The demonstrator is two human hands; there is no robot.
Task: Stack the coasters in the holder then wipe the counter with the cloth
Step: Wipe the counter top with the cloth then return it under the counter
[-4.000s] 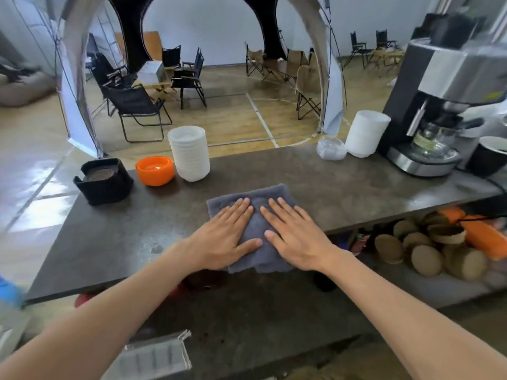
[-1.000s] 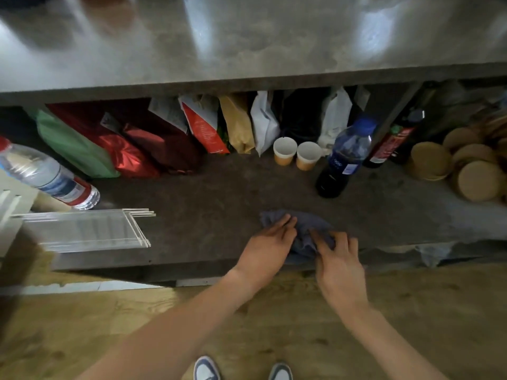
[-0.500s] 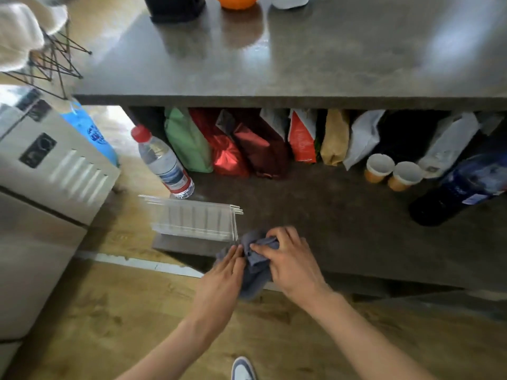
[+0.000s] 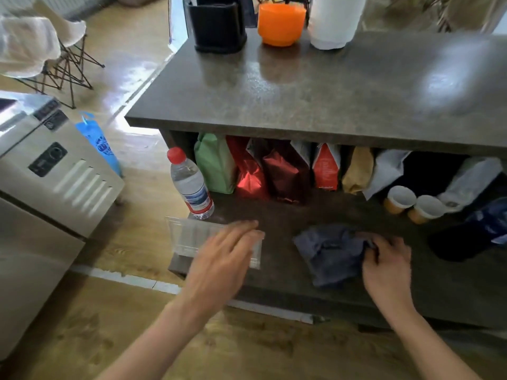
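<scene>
The grey-blue cloth (image 4: 330,252) lies crumpled on the lower shelf (image 4: 288,215) under the counter (image 4: 315,94). My right hand (image 4: 384,266) grips the cloth's right edge with curled fingers. My left hand (image 4: 225,256) hovers with fingers spread over a clear plastic tray (image 4: 192,238) at the shelf's left end; it holds nothing. The black coaster holder (image 4: 216,26) stands at the counter's far left corner; its contents are not visible from here.
An orange bowl (image 4: 281,23) and a stack of white cups (image 4: 333,21) stand beside the holder. The shelf holds a water bottle (image 4: 190,185), several coffee bags (image 4: 274,171), two paper cups (image 4: 411,202) and a dark bottle (image 4: 472,237). A metal appliance (image 4: 49,171) stands at left.
The cloth went from the counter top down to the lower shelf. In the last half second my left hand let go of it and moved left over the tray; my right hand keeps hold.
</scene>
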